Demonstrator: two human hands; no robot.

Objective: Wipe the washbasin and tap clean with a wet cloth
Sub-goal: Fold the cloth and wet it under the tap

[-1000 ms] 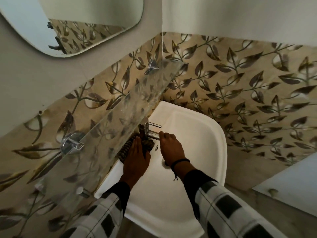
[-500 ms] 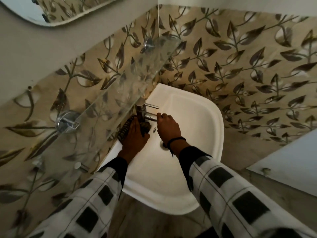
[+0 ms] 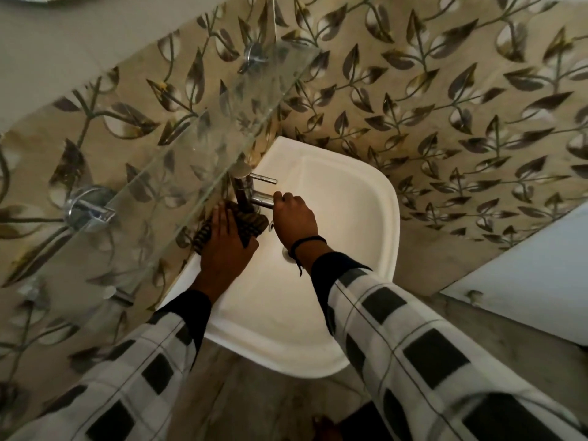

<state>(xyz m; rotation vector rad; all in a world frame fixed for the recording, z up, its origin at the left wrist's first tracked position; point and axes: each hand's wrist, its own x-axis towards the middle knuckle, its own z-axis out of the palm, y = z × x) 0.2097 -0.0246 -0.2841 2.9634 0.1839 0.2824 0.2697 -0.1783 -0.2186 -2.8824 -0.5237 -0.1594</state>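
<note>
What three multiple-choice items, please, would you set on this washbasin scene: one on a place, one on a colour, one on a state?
1. Where does the cloth lie?
A. in the bowl over the drain
B. at the foot of the tap, under the left hand
C. on the glass shelf

2. What colour is the washbasin?
A. white
B. green
C. black

3. What is the right hand doing?
A. hanging free
B. lying flat on the wall
C. gripping the tap's spout

Key: 1 B, the hand presses it beside the tap's base; 2 A, its rim and bowl show white; 3 C, its fingers curl over the spout's end.
</note>
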